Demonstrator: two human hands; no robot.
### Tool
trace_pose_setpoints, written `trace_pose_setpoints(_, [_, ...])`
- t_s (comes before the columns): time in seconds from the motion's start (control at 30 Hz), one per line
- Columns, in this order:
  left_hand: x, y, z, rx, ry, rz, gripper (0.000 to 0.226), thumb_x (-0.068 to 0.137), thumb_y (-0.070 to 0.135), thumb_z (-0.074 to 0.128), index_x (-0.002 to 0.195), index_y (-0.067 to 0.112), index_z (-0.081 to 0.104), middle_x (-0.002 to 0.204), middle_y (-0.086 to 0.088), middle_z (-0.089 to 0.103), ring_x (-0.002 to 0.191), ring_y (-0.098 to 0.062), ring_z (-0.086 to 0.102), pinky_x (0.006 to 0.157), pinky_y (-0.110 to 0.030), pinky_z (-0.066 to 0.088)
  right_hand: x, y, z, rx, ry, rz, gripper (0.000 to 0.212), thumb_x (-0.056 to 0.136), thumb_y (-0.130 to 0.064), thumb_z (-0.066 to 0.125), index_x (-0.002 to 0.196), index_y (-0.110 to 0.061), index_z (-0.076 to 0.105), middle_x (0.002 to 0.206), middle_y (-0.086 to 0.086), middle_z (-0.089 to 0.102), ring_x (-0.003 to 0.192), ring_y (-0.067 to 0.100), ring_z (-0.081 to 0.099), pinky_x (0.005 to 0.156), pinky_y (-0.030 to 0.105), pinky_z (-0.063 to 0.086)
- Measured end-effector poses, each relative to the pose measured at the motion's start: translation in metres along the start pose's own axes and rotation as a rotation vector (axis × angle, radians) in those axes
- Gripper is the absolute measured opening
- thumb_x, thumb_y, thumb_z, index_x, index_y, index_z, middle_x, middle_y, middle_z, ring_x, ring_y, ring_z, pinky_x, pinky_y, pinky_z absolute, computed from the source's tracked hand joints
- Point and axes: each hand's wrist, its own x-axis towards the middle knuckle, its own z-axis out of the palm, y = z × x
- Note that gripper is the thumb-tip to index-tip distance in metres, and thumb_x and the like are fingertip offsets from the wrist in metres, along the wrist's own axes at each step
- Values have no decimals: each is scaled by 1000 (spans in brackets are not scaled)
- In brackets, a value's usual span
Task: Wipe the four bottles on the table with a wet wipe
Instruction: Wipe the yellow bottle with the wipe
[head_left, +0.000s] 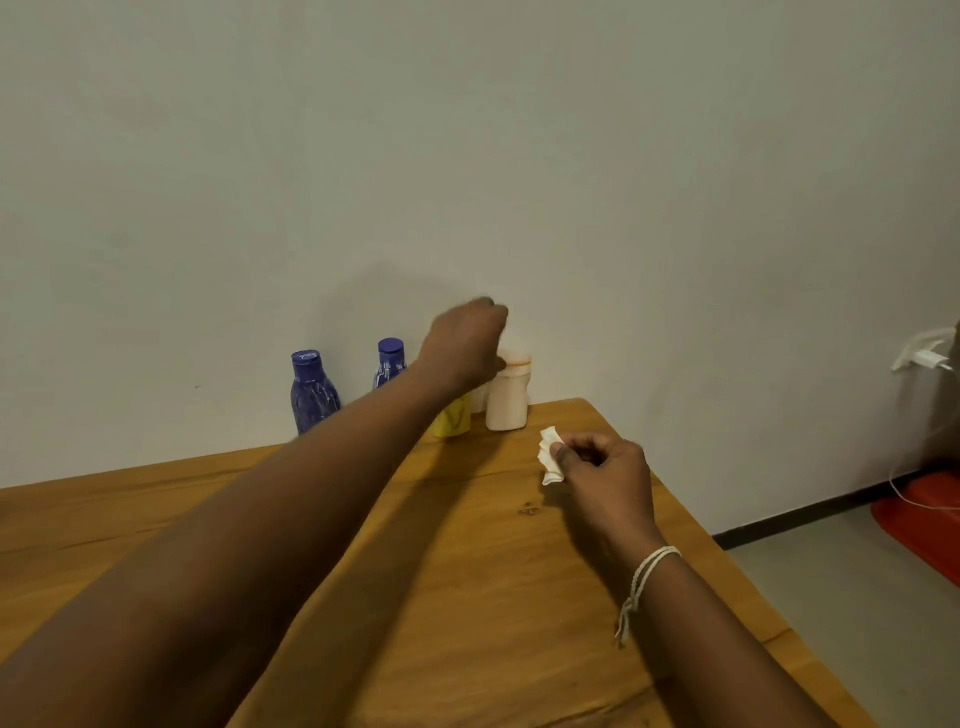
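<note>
Four bottles: stood in a row along the far edge of the table (467, 597), against the wall (467, 130).
Row order: a blue bottle (313, 392) at the left end, a second blue bottle (389, 362), a yellow bottle (453, 420), and a white bottle (508, 395) nearest the far right corner.
Left hand (467, 345): reached over the row between the yellow and white bottles; fingers curled, and whether they gripped anything could not be told.
Right hand (605, 475): fingers pinched together on a crumpled wet wipe (549, 456), held above the table just in front of the white bottle.
Risk: the bottles stood close together, so lifting one could probably knock a neighbour over or off the far right corner.
Risk: a loosely pinched wipe could slip during rubbing.
Hidden: the left forearm covered most of the yellow bottle and the lower second blue bottle.
Unclear: the left hand was motion-blurred; labels were unreadable.
</note>
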Motion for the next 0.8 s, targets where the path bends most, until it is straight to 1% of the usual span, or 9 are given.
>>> trace_pose_setpoints(0.07, [-6, -8, -6, 174, 30, 23, 43, 75, 45, 81, 99, 12, 69, 96, -4, 60, 96, -22, 53, 76, -35, 43, 0, 2, -2, -14, 11, -9, 17, 89, -23, 73, 106, -19, 74, 93, -11, 70, 86, 8, 66, 70, 25, 59])
trace_pose_setpoints(0.13, [-13, -11, -6, 336, -78, 72, 43, 76, 49, 77, 99, 14, 69, 101, -5, 60, 105, -24, 50, 88, -41, 41, -4, 3, -1, -1, 13, -2, 18, 89, -22, 72, 107, -19, 73, 91, -14, 68, 85, 5, 64, 65, 17, 52])
trace_pose_setpoints(0.27, [-22, -3, -3, 305, -170, 57, 29, 83, 22, 73, 111, 16, 68, 119, -8, 61, 118, -28, 50, 106, -53, 33, -18, 6, -4, 4, -10, 2, 18, 89, -23, 72, 107, -22, 73, 90, -19, 66, 85, 1, 63, 61, 10, 46])
trace_pose_setpoints(0.33, [-30, 2, -5, 116, -242, 17, 37, 87, 5, 66, 122, 15, 67, 121, -9, 63, 111, -28, 59, 105, -50, 41, -27, 6, -11, 40, -22, 14, 16, 89, -22, 73, 104, -25, 73, 93, -17, 69, 86, 1, 64, 60, 10, 46])
trace_pose_setpoints(0.4, [-45, 4, -15, -146, -299, -24, 45, 87, 0, 68, 130, 15, 63, 123, -11, 64, 101, -26, 65, 91, -36, 54, -41, 3, -19, 90, -31, 30, 13, 88, -20, 74, 98, -29, 73, 96, -13, 72, 89, 2, 65, 61, 10, 46])
trace_pose_setpoints(0.57, [-118, -4, -80, -713, -148, -224, 37, 73, 24, 89, 105, 19, 70, 98, 7, 72, 86, -8, 70, 66, -14, 57, -88, -36, -43, 178, -57, -14, 12, 86, -21, 76, 92, -31, 74, 91, -14, 74, 86, 7, 69, 66, 19, 54])
trace_pose_setpoints(0.63, [-162, -2, -110, -948, -65, -341, 25, 77, 27, 86, 99, 18, 77, 90, 8, 76, 82, -6, 73, 66, -18, 59, -120, -64, -45, 193, -98, -117, 12, 84, -21, 77, 87, -32, 75, 84, -16, 77, 81, 5, 72, 65, 20, 58])
trace_pose_setpoints(0.7, [-200, 3, -132, -1139, 29, -456, 15, 84, 24, 81, 96, 17, 79, 88, 3, 79, 82, -11, 75, 73, -30, 62, -155, -85, -39, 102, -138, -279, 11, 83, -25, 78, 85, -35, 75, 82, -20, 76, 78, 0, 71, 62, 22, 60])
trace_pose_setpoints(0.8, [-244, 15, -160, -1346, 56, -610, 15, 86, 17, 78, 100, 12, 76, 91, -7, 78, 84, -22, 77, 77, -45, 64, -198, -106, -27, -107, -122, -488, 10, 85, -28, 77, 95, -31, 76, 89, -16, 72, 78, 0, 67, 63, 16, 58])
